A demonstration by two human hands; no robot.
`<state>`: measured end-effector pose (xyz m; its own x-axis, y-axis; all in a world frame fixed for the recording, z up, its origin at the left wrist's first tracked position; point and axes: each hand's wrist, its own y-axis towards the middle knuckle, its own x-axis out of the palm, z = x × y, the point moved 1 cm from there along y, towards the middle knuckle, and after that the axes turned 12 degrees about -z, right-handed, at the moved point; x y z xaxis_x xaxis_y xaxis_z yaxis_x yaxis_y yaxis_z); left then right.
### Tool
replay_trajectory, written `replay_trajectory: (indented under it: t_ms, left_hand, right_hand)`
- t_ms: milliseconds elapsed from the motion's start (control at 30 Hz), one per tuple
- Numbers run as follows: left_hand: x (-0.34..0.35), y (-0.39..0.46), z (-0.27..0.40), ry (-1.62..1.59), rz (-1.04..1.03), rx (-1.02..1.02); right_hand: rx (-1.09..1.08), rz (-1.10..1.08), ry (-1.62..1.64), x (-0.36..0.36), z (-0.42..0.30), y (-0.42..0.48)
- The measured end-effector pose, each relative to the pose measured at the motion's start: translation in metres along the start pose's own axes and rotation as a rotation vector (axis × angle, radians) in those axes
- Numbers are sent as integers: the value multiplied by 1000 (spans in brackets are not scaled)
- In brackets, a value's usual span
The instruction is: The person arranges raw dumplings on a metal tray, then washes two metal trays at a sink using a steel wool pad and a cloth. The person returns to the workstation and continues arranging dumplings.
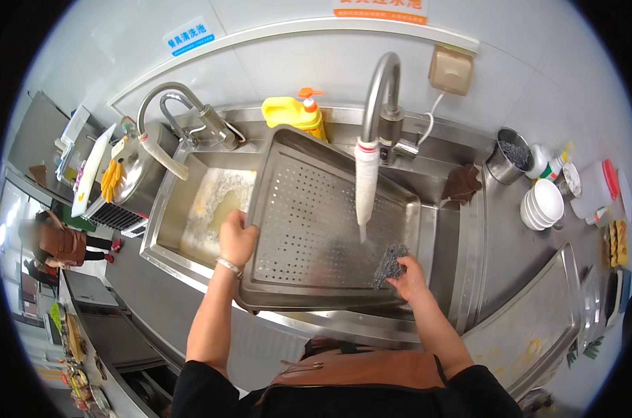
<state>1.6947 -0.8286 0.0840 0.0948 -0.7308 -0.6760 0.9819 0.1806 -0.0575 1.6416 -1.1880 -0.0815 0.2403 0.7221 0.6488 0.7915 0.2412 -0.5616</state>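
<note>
A perforated stainless steel pan (310, 219) rests tilted across the right sink basin. My left hand (237, 237) grips its left rim, with a bracelet on the wrist. In my right hand (410, 277) is a steel wool scourer (390, 264), held over the right part of the pan. Above the pan, the gooseneck faucet (384, 83) ends in a white cloth sleeve (365, 188), from which water runs onto the perforated bottom. Cloudy, foamy water (221, 196) fills part of the left basin (172, 219).
Behind the pan stands a yellow detergent jug (295, 112). A second faucet (161, 94) arches over the left basin. On the right counter are a metal pot of scourers (506, 159), stacked white bowls (543, 204) and a large tray (530, 313). A person (62, 240) stands far left.
</note>
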Motion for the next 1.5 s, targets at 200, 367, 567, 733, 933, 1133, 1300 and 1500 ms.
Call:
replay_trajectory:
  t_ms: [200, 367, 567, 733, 933, 1133, 1300, 1500]
  left_hand:
    - [-54, -59, 103, 207, 58, 189]
    - [-91, -106, 135, 323, 211, 300]
    - [-138, -163, 116, 444, 440, 310]
    - [-174, -218, 91, 438, 629, 309]
    - [-218, -284, 19, 462, 771, 380]
    - [-220, -307, -40, 311, 788, 525]
    - [-212, -308, -73, 330, 737, 586]
    - [-207, -303, -98, 413, 665, 734]
  right_hand:
    - [-66, -96, -27, 13, -30, -23]
    - [-64, -134, -22, 18, -33, -36]
    - [-79, -180, -48, 22, -25, -55]
    - [-127, -191, -63, 27, -12, -75]
    - [-217, -189, -30, 35, 9, -101]
    - [-356, -110, -11, 45, 16, -140]
    - [-450, -62, -13, 31, 23, -172]
    - [-453, 10, 21, 22, 44, -190]
